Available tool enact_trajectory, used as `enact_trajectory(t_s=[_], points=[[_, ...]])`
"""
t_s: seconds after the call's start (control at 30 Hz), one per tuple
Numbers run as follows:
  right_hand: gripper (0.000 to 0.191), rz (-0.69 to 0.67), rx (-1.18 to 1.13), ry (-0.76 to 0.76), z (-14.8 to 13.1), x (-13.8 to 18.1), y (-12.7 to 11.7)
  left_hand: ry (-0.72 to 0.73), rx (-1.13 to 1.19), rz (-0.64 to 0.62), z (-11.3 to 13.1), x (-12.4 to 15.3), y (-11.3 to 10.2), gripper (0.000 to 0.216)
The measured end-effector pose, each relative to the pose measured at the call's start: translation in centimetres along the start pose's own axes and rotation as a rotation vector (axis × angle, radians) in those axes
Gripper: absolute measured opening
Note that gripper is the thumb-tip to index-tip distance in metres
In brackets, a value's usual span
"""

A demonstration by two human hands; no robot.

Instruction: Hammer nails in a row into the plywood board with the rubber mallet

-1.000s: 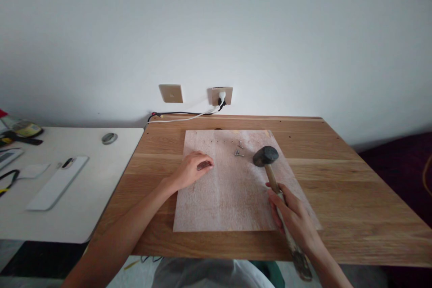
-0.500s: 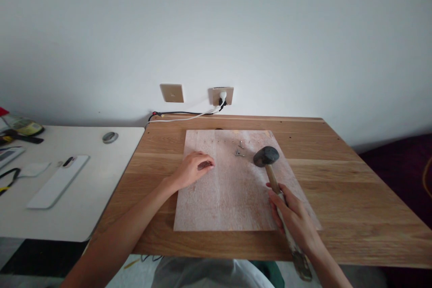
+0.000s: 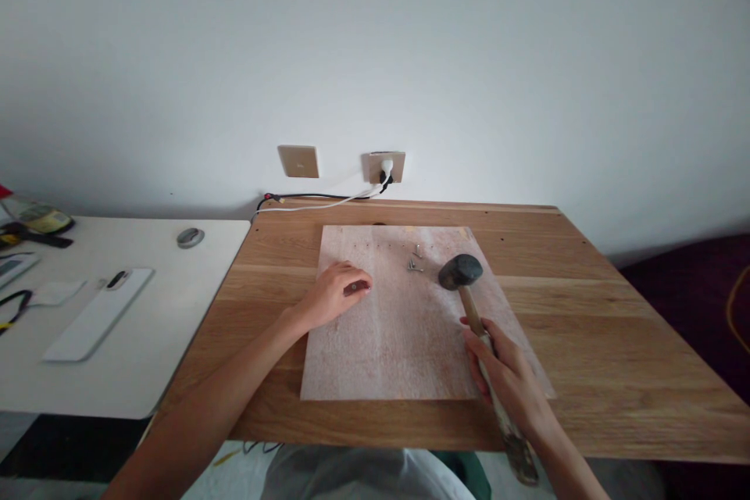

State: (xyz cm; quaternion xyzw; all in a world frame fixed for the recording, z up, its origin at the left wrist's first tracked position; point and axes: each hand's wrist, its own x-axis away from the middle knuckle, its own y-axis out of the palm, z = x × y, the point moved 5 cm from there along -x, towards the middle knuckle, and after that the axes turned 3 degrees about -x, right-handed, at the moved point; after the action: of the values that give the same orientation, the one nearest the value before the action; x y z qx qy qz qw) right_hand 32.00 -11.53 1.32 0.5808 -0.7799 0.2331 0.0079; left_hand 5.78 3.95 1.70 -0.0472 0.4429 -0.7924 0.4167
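Observation:
A pale square board (image 3: 404,336) lies on a wooden table (image 3: 586,328). My right hand (image 3: 507,375) is wrapped round the wooden handle of a hammer (image 3: 469,293), whose black head rests on the board's right part. My left hand (image 3: 333,293) rests on the board's left side with fingers curled, pinching something small I cannot make out. A few loose nails (image 3: 415,262) lie near the board's far edge, left of the hammer head. A row of tiny nail heads (image 3: 375,246) runs along that far edge.
A white desk (image 3: 146,351) adjoins on the left with a white phone (image 3: 97,312), a small grey round object (image 3: 190,237) and cables. Wall sockets (image 3: 385,166) with a white plug and cables (image 3: 316,203) sit behind the table.

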Motion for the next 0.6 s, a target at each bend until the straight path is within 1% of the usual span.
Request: enact_trajectory(t_s=[0.07,0.17,0.23,0.3,0.43,0.53,0.6], points=[[0.072,0.004,-0.004,-0.014,-0.1,0.1,0.0,-0.003,0.03,0.019,-0.2,0.1,0.0,0.006],[0.072,0.006,-0.031,-0.029,-0.4,0.4,0.2,-0.019,0.065,0.052,-0.7,0.3,0.3,0.013],[0.074,-0.021,-0.048,-0.028,-0.7,0.7,0.7,-0.028,0.062,0.052,-1.0,0.4,0.5,0.017],[0.074,-0.079,-0.061,-0.022,-1.0,1.2,1.6,-0.035,0.061,0.048,-1.1,0.4,0.7,0.02],[0.067,-0.232,-0.066,-0.013,-1.7,2.2,3.9,-0.048,0.073,0.057,-1.0,0.3,0.6,0.026],[0.064,-0.337,-0.042,-0.016,-2.1,2.6,5.3,-0.065,0.134,0.05,-1.1,0.3,0.7,0.024],[0.063,-0.376,-0.037,-0.017,-2.2,2.7,6.0,-0.077,0.184,0.047,-1.2,0.2,0.8,0.026]])
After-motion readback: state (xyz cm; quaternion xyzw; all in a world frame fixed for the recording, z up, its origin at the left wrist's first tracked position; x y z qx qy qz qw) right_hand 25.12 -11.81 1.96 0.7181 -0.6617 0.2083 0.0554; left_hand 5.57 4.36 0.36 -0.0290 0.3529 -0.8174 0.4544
